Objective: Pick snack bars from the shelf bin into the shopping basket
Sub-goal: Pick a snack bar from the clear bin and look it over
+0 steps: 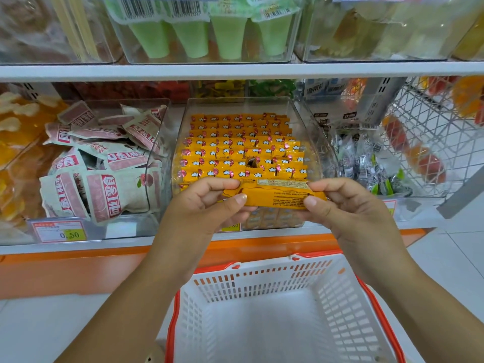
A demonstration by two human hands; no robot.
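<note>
1. White shopping basket (264,280) with a red rim sits lowest in view, right under your forearms.
2. Far left on the shelf: pink-and-white pouches (104,163) piled in a clear box, with a price tag (59,231) reading 0.50 in front.
3. Your left hand (207,203) pinches the left end of one yellow snack bar (275,196), thumb on the near face, fingers curled behind.
4. Snack bar is level, its small-print side facing you. It's held in the air before the shelf bin (313,150), above the basket's far edge, not inside it.
5. Shelf bin holds tidy rows of matching yellow bars (241,150).
6. Your right hand (348,205) grips the bar's right end the same way.
7. Right of the bin: black-and-white packets (366,158), then a wire rack (429,132).
</note>
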